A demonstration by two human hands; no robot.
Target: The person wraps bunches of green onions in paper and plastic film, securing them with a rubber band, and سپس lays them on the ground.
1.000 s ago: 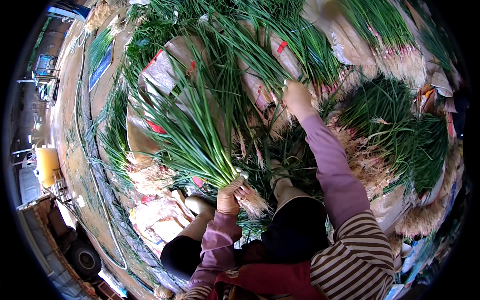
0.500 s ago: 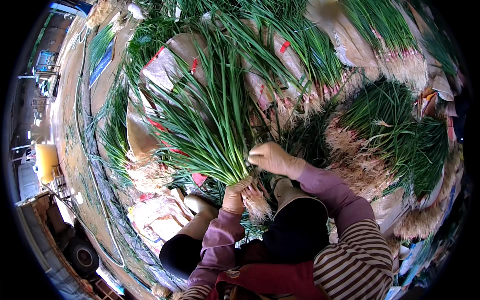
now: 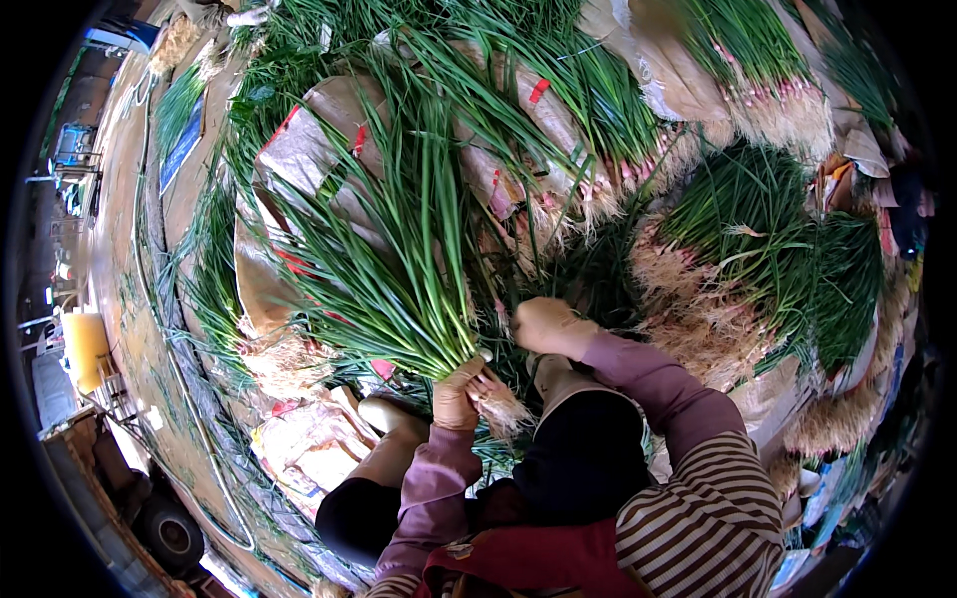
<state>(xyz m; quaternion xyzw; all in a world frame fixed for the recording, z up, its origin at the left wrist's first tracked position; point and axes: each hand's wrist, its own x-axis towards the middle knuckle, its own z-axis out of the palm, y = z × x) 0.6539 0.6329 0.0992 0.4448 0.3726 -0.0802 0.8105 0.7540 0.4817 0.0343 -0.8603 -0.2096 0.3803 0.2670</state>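
Observation:
My left hand (image 3: 456, 397) is wrapped round the lower stems of a large bunch of green onions (image 3: 424, 289). The long green leaves fan out up and to the left. Below the grip, the pale roots (image 3: 499, 403) hang to the right, near my knee. My right hand (image 3: 553, 326), in a tan glove like the left, is closed just right of the bunch. Beside its fingers shows a thin stalk with a pinkish end (image 3: 501, 311); whether the fingers grip it is hidden.
Trimmed green onions lie in a heap (image 3: 698, 289) on the right, roots toward me. More bunches rest on sacks (image 3: 533, 100) ahead. A pale crumpled sack (image 3: 314, 439) lies by my left boot (image 3: 394, 414). A hose (image 3: 150, 289) runs along the floor at left, near a yellow container (image 3: 86, 351).
My right hand has drawn away from the bunch, a little to the right. My left hand still grips the bunch, its roots now tilted more to the right. The whole view has shifted slightly.

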